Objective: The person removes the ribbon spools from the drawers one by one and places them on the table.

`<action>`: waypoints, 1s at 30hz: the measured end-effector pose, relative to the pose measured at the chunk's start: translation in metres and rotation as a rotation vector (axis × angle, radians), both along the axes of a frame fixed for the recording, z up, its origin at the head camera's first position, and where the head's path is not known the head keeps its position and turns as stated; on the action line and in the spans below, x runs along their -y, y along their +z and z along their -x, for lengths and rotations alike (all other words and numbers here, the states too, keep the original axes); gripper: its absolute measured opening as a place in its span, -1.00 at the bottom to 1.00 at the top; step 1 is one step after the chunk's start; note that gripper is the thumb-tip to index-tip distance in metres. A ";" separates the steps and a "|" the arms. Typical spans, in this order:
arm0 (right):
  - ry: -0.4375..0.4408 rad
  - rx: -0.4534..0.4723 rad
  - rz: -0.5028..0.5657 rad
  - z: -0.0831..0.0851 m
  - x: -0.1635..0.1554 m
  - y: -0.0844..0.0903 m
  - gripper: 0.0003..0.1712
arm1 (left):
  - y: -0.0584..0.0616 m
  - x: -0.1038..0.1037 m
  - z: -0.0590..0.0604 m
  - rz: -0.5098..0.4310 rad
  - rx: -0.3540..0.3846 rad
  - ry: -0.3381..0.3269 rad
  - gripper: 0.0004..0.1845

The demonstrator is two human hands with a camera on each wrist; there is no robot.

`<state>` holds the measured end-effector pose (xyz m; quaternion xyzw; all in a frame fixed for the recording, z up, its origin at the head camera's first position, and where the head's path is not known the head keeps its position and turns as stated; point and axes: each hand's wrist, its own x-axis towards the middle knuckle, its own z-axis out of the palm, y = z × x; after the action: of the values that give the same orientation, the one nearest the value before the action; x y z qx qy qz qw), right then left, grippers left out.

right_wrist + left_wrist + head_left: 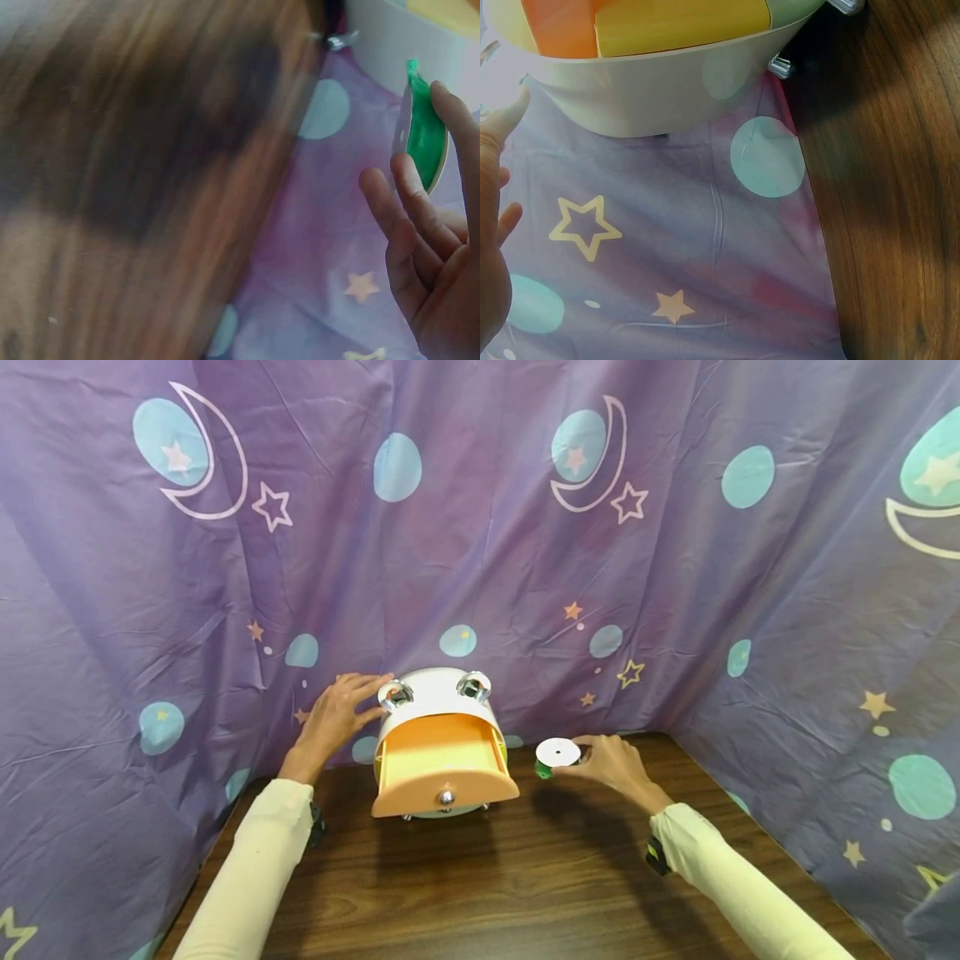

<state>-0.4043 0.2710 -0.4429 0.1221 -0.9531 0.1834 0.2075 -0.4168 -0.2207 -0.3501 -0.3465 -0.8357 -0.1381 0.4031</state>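
A small white rounded drawer box stands at the back of the wooden table, its orange drawer pulled out. My left hand rests flat against the box's left side with straight fingers; the left wrist view shows the box's white wall and my fingertips beside it. To the box's right, my right hand pinches a spool of green ribbon with white end discs. The right wrist view shows the green spool held between my fingers.
A purple cloth printed with moons, stars and dots hangs behind and on both sides of the table, closing it in. The drawer has a small silver knob. Bare wood lies in front of the box.
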 end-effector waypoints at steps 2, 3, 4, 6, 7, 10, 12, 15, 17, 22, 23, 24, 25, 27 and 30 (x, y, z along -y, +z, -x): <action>-0.009 0.014 0.003 0.001 -0.005 -0.008 -0.11 | -0.001 0.000 0.000 -0.003 -0.002 0.001 -0.29; -0.014 0.023 0.000 0.002 -0.007 -0.011 -0.09 | -0.001 0.000 0.000 -0.004 0.000 0.002 -0.28; -0.019 0.036 -0.001 0.002 -0.009 -0.015 -0.05 | -0.001 0.000 0.001 -0.004 0.003 0.003 -0.27; -0.028 0.054 -0.007 0.003 -0.013 -0.024 -0.01 | -0.002 0.001 0.000 -0.004 0.009 0.004 -0.26; -0.033 0.062 -0.009 0.003 -0.014 -0.028 0.00 | -0.002 0.001 0.001 -0.003 0.010 0.005 -0.26; -0.052 0.080 -0.014 0.005 -0.017 -0.038 0.03 | -0.001 0.001 0.001 0.001 0.003 0.005 -0.26; -0.063 0.084 -0.018 0.007 -0.019 -0.044 0.03 | -0.001 0.001 0.001 0.002 -0.002 0.005 -0.27; -0.078 0.098 -0.017 0.008 -0.021 -0.050 0.04 | -0.001 0.000 0.000 0.001 -0.007 0.005 -0.26; -0.083 0.111 -0.014 0.010 -0.022 -0.054 0.03 | -0.001 0.000 0.000 -0.001 -0.006 0.006 -0.26; -0.093 0.147 -0.017 0.011 -0.024 -0.062 0.04 | -0.001 -0.001 0.000 -0.003 -0.012 0.003 -0.26; -0.093 0.152 -0.018 0.011 -0.025 -0.063 0.06 | -0.001 -0.001 0.000 -0.002 -0.014 0.003 -0.26; -0.098 0.155 -0.021 0.010 -0.025 -0.064 0.07 | -0.001 -0.001 0.000 -0.001 -0.014 0.003 -0.27; -0.102 0.155 -0.023 0.010 -0.026 -0.065 0.07 | -0.001 -0.001 0.000 -0.002 -0.013 0.002 -0.27; -0.103 0.154 -0.027 0.009 -0.026 -0.066 0.08 | -0.001 -0.001 0.000 -0.001 -0.018 0.002 -0.27; -0.103 0.168 -0.036 0.008 -0.027 -0.069 0.08 | -0.001 -0.001 0.000 -0.004 -0.014 -0.001 -0.27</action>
<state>-0.4123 0.2979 -0.5116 0.0606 -0.9753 0.1649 0.1336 -0.4167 -0.2201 -0.3511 -0.3473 -0.8323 -0.1374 0.4096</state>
